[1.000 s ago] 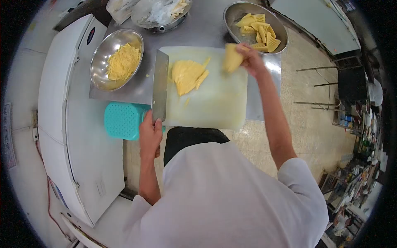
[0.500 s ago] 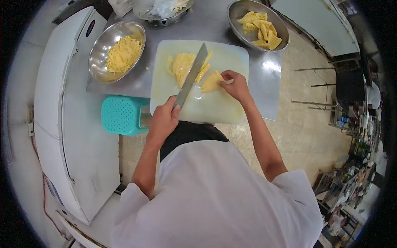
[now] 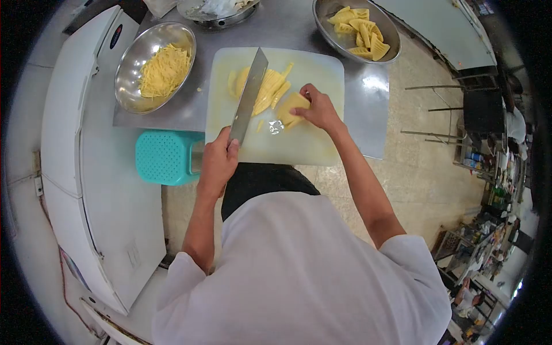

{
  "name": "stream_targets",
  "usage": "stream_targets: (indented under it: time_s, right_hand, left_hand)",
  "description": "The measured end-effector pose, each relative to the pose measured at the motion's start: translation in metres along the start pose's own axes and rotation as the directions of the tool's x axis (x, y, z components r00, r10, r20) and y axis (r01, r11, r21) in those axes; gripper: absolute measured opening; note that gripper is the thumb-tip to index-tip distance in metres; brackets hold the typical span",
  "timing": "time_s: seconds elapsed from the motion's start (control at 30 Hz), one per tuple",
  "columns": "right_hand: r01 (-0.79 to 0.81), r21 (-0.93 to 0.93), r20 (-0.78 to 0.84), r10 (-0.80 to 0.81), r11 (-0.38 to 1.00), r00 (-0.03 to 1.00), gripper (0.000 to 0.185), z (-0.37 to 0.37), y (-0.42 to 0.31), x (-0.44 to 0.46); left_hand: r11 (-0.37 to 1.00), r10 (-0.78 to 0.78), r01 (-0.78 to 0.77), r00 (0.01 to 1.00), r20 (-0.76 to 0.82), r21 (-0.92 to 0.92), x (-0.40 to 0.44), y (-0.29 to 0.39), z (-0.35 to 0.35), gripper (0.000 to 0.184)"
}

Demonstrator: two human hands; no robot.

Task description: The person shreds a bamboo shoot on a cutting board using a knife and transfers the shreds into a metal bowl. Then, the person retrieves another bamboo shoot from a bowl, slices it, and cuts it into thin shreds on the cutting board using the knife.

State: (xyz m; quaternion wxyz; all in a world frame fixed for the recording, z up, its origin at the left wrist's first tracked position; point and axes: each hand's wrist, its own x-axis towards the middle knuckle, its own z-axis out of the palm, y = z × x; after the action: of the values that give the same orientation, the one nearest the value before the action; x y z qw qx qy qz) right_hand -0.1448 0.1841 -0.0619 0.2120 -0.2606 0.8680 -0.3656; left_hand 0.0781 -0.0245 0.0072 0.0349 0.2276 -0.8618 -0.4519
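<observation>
My left hand (image 3: 218, 161) is closed round the handle of a large knife (image 3: 250, 95), whose wide blade points away from me over the white cutting board (image 3: 316, 146). Sliced yellow pieces (image 3: 270, 91) lie fanned out on the board under and to the right of the blade. My right hand (image 3: 316, 109) pinches a separate yellow piece (image 3: 292, 109) against the board, right of the slices. A small yellow strip (image 3: 260, 125) lies nearer to me.
A steel bowl (image 3: 127, 75) of thin yellow shreds stands at the left; another steel bowl (image 3: 328, 43) with several yellow pieces is at the back right. Bagged food sits in a container (image 3: 221, 22) behind. A turquoise stool (image 3: 164, 156) stands below the table's left edge.
My right hand has brought the yellow piece down from near the right bowl onto the board. The knife has swung from the board's left edge to over the slices.
</observation>
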Motion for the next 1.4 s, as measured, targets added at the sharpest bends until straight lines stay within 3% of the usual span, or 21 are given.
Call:
stream_targets:
  time_s: [0.03, 0.1, 0.2, 0.33, 0.4, 0.47, 0.5, 0.6, 0.8, 0.9, 0.97, 1.1, 1.2, 1.27, 1.4]
  right_hand:
    - [-0.001, -0.002, 0.001, 0.001, 1.000, 1.000, 0.050, -0.001, -0.002, 0.005]
    - [-0.010, -0.313, -0.044, -0.004, 0.950, 0.999, 0.059, 0.000, -0.004, 0.014]
    - [-0.036, -0.456, -0.046, 0.017, 0.889, 0.999, 0.066, 0.008, 0.004, 0.013]
    - [0.022, -0.388, 0.026, -0.013, 0.922, 1.000, 0.055, -0.001, 0.008, 0.008]
    - [0.157, -0.437, -0.270, -0.295, 0.886, 0.916, 0.038, -0.001, 0.003, 0.006]
    - [0.218, -0.449, -0.260, -0.360, 0.866, 0.896, 0.029, -0.003, -0.007, 0.008]
    - [0.273, -0.463, -0.256, -0.422, 0.843, 0.870, 0.020, -0.002, -0.012, 0.008]
    - [0.246, -0.554, -0.246, -0.439, 0.795, 0.864, 0.015, 0.019, -0.003, 0.009]
    - [0.322, -0.573, -0.245, -0.532, 0.753, 0.810, 0.011, 0.019, 0.001, 0.009]
    - [0.355, -0.590, -0.225, -0.570, 0.725, 0.790, 0.013, 0.019, 0.008, 0.010]
    - [0.356, -0.583, -0.234, -0.570, 0.730, 0.788, 0.015, 0.019, 0.010, 0.010]
    - [0.380, -0.565, -0.239, -0.587, 0.732, 0.774, 0.018, 0.019, 0.009, 0.010]
    - [0.377, -0.561, -0.242, -0.581, 0.737, 0.777, 0.019, 0.021, 0.013, 0.011]
    - [0.377, -0.557, -0.228, -0.573, 0.740, 0.787, 0.019, 0.019, 0.008, 0.009]
    - [0.386, -0.558, -0.231, -0.584, 0.735, 0.778, 0.021, 0.017, 0.010, 0.010]
  left_hand:
    - [1.000, -0.014, 0.014, 1.000, 0.021, 0.012, 0.000, -0.001, -0.001, 0.024]
    - [0.999, -0.031, 0.030, 0.999, 0.045, 0.027, -0.001, 0.000, -0.003, 0.023]
    - [0.997, -0.049, 0.044, 0.996, 0.072, 0.065, -0.002, 0.010, -0.001, 0.024]
    - [0.997, -0.041, 0.033, 0.992, 0.123, 0.063, -0.001, 0.015, 0.005, 0.024]
    - [0.999, -0.003, -0.002, 0.993, 0.120, 0.035, 0.004, 0.012, 0.016, 0.025]
    - [0.991, 0.094, -0.105, 0.986, 0.135, 0.079, 0.011, 0.011, 0.029, 0.026]
    - [0.991, 0.090, -0.102, 0.986, 0.139, 0.086, 0.019, 0.006, 0.041, 0.026]
    - [0.975, 0.030, -0.085, 0.965, 0.260, 0.204, 0.031, 0.001, 0.060, 0.025]
    - [0.965, -0.041, -0.022, 0.971, 0.234, 0.261, 0.023, 0.019, 0.068, 0.018]
    - [0.961, 0.014, -0.084, 0.966, 0.258, 0.264, 0.025, 0.030, 0.064, 0.019]
    - [0.971, -0.039, -0.012, 0.978, 0.205, 0.240, 0.016, 0.033, 0.064, 0.023]
    - [0.957, -0.003, -0.076, 0.962, 0.272, 0.280, 0.032, 0.027, 0.067, 0.026]
    - [0.977, 0.010, -0.052, 0.980, 0.197, 0.207, 0.022, 0.035, 0.061, 0.025]
    - [0.958, -0.028, -0.049, 0.965, 0.261, 0.282, 0.028, 0.022, 0.076, 0.024]
    - [0.970, -0.061, -0.002, 0.966, 0.253, 0.245, 0.019, 0.047, 0.057, 0.025]
